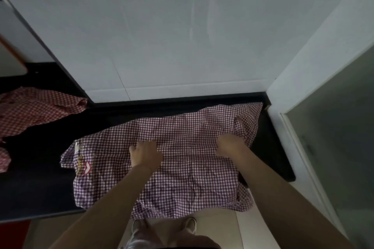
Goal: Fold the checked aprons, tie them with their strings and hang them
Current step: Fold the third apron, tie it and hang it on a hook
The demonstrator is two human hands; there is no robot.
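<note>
A purple-and-white checked apron [182,168] lies spread over the dark counter [40,178], its near edge hanging over the counter's front. A logo patch shows near its left edge. My left hand [145,154] lies on the apron's middle, fingers curled down into the cloth. Further right, my right hand [230,145] rests on the apron with fingers bent into the fabric; whether either hand pinches a fold I cannot tell. A second, red-and-white checked apron [34,111] lies crumpled on the counter at the far left.
A white tiled wall [172,46] rises behind the counter. A white wall and a frosted glass panel [334,137] close off the right side. A pale rounded object [10,60] sits at the far left. My shoes [190,224] show below the counter edge.
</note>
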